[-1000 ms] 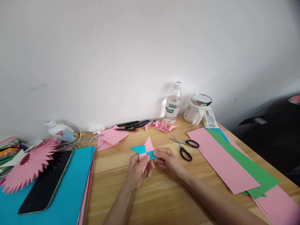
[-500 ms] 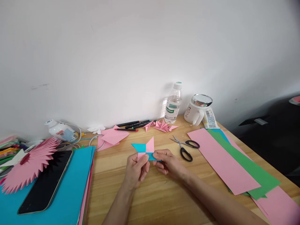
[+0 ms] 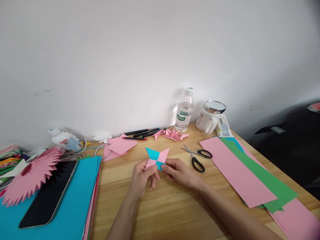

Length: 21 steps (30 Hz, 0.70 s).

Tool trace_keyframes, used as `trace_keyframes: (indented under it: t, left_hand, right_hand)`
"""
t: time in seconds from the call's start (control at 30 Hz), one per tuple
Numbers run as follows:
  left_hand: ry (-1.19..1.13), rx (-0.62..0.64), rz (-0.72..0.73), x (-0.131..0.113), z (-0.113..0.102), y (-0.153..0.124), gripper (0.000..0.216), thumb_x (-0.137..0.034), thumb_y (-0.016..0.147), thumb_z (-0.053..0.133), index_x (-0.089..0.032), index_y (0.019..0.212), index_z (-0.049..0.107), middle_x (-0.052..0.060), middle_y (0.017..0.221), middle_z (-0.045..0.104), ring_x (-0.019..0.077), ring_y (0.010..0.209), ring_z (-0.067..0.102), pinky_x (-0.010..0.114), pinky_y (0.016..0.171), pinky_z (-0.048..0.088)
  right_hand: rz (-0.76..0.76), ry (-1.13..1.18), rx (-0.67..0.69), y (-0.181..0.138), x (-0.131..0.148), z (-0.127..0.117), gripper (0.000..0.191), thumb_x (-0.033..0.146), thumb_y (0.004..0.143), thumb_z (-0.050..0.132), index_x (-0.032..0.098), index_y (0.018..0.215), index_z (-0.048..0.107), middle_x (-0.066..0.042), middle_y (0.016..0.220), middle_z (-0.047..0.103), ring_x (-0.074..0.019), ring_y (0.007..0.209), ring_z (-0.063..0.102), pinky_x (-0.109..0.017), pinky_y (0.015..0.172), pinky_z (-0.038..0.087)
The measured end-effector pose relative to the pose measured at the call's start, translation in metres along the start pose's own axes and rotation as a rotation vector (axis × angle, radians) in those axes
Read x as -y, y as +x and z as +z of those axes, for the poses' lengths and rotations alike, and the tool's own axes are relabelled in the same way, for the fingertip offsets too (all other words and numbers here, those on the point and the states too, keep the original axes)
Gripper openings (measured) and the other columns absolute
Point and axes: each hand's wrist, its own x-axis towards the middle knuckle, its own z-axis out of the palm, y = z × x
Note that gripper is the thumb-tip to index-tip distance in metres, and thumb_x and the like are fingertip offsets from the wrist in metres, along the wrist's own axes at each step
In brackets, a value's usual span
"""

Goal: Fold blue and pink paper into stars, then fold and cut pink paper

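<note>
Head view: two bare hands are holding a small pink and blue paper star [image 3: 157, 159] over a wooden table [image 3: 117, 203], near the middle of its width. Its four points are alternating in colour, with one blue and one pink tip pointing away from the person. The left hand [image 3: 143, 177] is pinching the near pink point, thumb lying on top and fingers curling beneath. The right hand [image 3: 179, 172] is pinching the near blue point, its thumb pressing on top; its other fingers are bending in, partly hidden.

Scissors [image 3: 191, 152] are lying just beyond the right hand, blades parted. Farther right, a pink strip [image 3: 237, 171] is overlapping green paper [image 3: 283, 196]. Along the wall, pink folded pieces [image 3: 172, 134] are sitting between some pens [image 3: 146, 133] and a clear bottle [image 3: 184, 113], which is standing upright beside a white mug [image 3: 207, 120]. Pink sheets [image 3: 122, 146] are lying left of the pens, partly under one. At far left, a phone [image 3: 48, 196] is resting on blue paper [image 3: 80, 196], with a pleated pink fan [image 3: 43, 173] overlapping it.
</note>
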Motion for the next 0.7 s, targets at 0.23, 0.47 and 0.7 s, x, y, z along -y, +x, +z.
trace_keyframes:
  t: [0.23, 0.47, 0.7]
  left_hand:
    - [-0.068, -0.194, 0.096, 0.009, 0.01, 0.003, 0.036, -0.041, 0.064, 0.071, -0.014, 0.052, 0.051, -0.004, 0.045, 0.049, 0.0041, 0.037, 0.038, 0.019, 0.037, 0.028]
    - [-0.007, -0.295, 0.166, 0.02, 0.002, 0.01, 0.038, -0.052, 0.072, 0.062, -0.014, 0.072, 0.058, 0.0, 0.059, 0.059, 0.0097, 0.048, 0.051, 0.021, 0.045, 0.038]
    - [0.148, -0.038, 0.05, 0.009, 0.006, 0.004, 0.038, -0.052, 0.079, 0.053, -0.015, 0.085, 0.053, 0.0, 0.057, 0.061, 0.0047, 0.029, 0.038, 0.018, 0.032, 0.023]
  right_hand:
    - [0.01, 0.252, 0.024, 0.002, -0.006, 0.009, 0.041, 0.057, 0.076, 0.057, 0.016, 0.075, 0.052, -0.002, 0.063, 0.064, -0.0109, 0.049, 0.058, -0.023, 0.049, 0.046]
    - [0.003, 0.179, -0.211, 0.008, -0.014, -0.006, 0.042, 0.054, 0.07, 0.066, 0.014, 0.082, 0.062, -0.004, 0.07, 0.065, -0.0137, 0.061, 0.06, -0.026, 0.058, 0.049]
    - [-0.044, 0.377, -0.107, 0.005, -0.008, -0.018, 0.031, 0.039, 0.071, 0.071, 0.015, 0.091, 0.066, -0.003, 0.08, 0.065, -0.013, 0.07, 0.056, -0.027, 0.068, 0.043]
